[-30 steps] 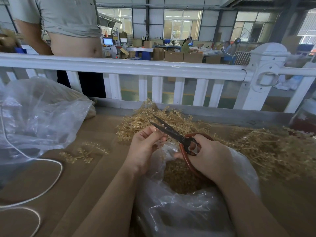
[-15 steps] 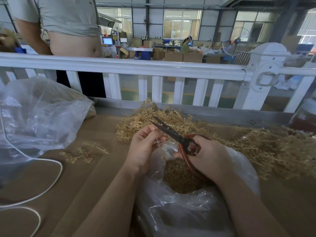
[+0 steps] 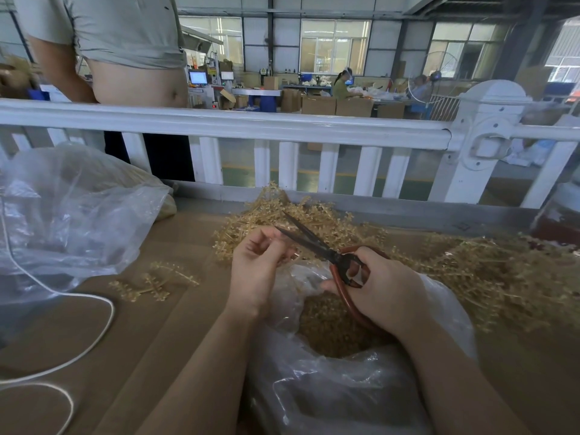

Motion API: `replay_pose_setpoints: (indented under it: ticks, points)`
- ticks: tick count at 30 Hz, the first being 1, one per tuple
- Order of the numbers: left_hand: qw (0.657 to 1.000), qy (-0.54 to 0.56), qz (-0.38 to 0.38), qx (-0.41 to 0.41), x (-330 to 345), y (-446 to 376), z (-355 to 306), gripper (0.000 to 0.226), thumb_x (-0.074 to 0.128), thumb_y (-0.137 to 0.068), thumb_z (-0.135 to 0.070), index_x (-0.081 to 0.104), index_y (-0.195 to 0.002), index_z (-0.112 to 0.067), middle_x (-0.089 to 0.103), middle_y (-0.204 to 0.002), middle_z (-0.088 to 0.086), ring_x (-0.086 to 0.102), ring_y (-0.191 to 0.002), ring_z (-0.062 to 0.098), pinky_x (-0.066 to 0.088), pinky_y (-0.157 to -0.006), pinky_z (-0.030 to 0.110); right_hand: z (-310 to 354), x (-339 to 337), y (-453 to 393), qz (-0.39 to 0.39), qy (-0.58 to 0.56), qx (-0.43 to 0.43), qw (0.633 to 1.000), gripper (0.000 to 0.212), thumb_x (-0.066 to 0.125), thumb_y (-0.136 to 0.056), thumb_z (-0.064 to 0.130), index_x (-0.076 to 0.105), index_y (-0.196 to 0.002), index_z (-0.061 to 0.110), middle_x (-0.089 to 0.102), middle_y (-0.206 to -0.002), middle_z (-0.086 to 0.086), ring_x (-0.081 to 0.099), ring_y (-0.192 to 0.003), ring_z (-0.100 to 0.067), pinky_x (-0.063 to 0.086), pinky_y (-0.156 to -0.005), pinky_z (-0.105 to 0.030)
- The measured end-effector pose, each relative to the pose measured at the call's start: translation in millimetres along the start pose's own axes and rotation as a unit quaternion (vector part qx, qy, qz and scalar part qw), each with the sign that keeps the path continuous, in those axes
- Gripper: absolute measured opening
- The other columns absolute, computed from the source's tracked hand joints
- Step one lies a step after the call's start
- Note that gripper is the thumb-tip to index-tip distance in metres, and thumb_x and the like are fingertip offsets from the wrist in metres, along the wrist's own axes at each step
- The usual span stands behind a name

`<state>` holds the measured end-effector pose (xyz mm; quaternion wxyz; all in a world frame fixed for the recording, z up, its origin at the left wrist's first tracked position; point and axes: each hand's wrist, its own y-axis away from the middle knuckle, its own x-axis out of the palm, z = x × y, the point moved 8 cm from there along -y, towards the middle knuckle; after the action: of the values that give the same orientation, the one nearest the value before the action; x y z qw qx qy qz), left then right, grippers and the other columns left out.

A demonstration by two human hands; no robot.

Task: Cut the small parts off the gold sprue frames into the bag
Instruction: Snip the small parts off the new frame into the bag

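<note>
My right hand (image 3: 381, 293) grips red-handled scissors (image 3: 320, 246) whose dark blades stand slightly apart, pointing up and left. My left hand (image 3: 257, 268) has its fingers curled at the blade tips, pinching a small gold sprue frame that is mostly hidden behind the fingers. Both hands hover over the open mouth of a clear plastic bag (image 3: 329, 387) holding a heap of cut gold parts (image 3: 329, 328). Piles of gold sprue frames lie behind the hands (image 3: 257, 224) and to the right (image 3: 502, 277).
A large crumpled clear bag (image 3: 69, 215) sits at the left, with a white cord (image 3: 94, 334) looping over the brown table. A few loose sprues (image 3: 153, 282) lie left of my hands. A white railing (image 3: 282, 127) borders the table; a person (image 3: 125, 58) stands behind it.
The scissors and both hands stay over the bag. The blades and left fingers shifted only slightly.
</note>
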<state>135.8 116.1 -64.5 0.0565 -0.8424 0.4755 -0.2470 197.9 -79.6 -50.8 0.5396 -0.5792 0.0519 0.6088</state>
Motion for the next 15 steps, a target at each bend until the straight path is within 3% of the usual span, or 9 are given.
replay_pose_setpoints:
  ticks: [4, 10, 15]
  points:
    - [0.997, -0.041, 0.068, 0.017, 9.8, 3.9, -3.7, 0.026, 0.061, -0.087, 0.005, 0.073, -0.076, -0.017, 0.067, -0.074, 0.005, 0.06, -0.071, 0.016, 0.05, -0.074, 0.029, 1.0, 2.3, -0.4, 0.007, 0.0, -0.003, 1.0, 0.074, 0.03, -0.063, 0.103, 0.059, -0.097, 0.045, 0.046, -0.063, 0.033, 0.039, -0.056, 0.015, 0.023, -0.053, -0.005]
    - [0.995, -0.055, 0.082, 0.017, 16.5, 5.6, -3.4, 0.031, 0.061, -0.085, 0.013, 0.073, -0.08, -0.014, 0.072, -0.074, 0.001, 0.066, -0.071, 0.008, 0.051, -0.069, 0.018, 3.2, 0.3, -0.3, 0.004, 0.009, 0.001, 1.0, 0.068, 0.038, -0.065, 0.101, 0.059, -0.097, 0.044, 0.042, -0.063, 0.033, 0.033, -0.054, 0.017, 0.02, -0.053, -0.003]
    - [0.993, -0.044, 0.106, 0.021, 20.2, 5.7, -3.3, 0.026, 0.059, -0.087, 0.013, 0.071, -0.083, -0.009, 0.072, -0.075, -0.002, 0.066, -0.07, 0.006, 0.05, -0.069, 0.015, 1.8, 2.9, -0.6, 0.015, -0.003, -0.003, 1.0, 0.068, 0.037, -0.065, 0.102, 0.058, -0.096, 0.044, 0.05, -0.063, 0.031, 0.039, -0.056, 0.016, 0.024, -0.053, -0.006]
